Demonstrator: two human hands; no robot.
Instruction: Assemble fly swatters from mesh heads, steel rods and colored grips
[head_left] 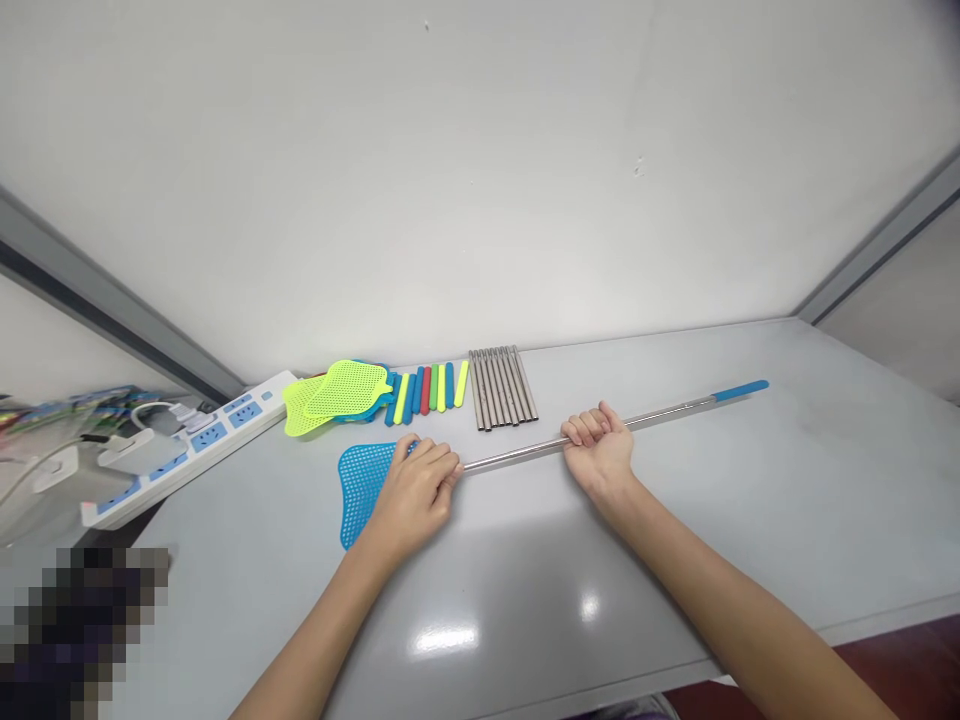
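A fly swatter with a blue mesh head (363, 490), a long thin metal rod (517, 455) and a blue grip (741, 390) lies across the table, its grip pointing right. My left hand (424, 490) is closed where the head meets the rod and hides that joint. Farther along, my right hand (600, 450) has its fingers curled around the rod, palm turned up. Beyond my hands lie several metal tubes (502, 388) side by side, a row of coloured grips (426, 391) in blue, yellow, green and red, and a pile of loose swatter heads (346, 390), yellow-green on top.
A white power strip (217, 440) with plugs and adapters runs along the table's left edge. A white wall (480, 180) rises behind the grey table (825, 480). Blurred colourful items (67, 420) lie at the far left.
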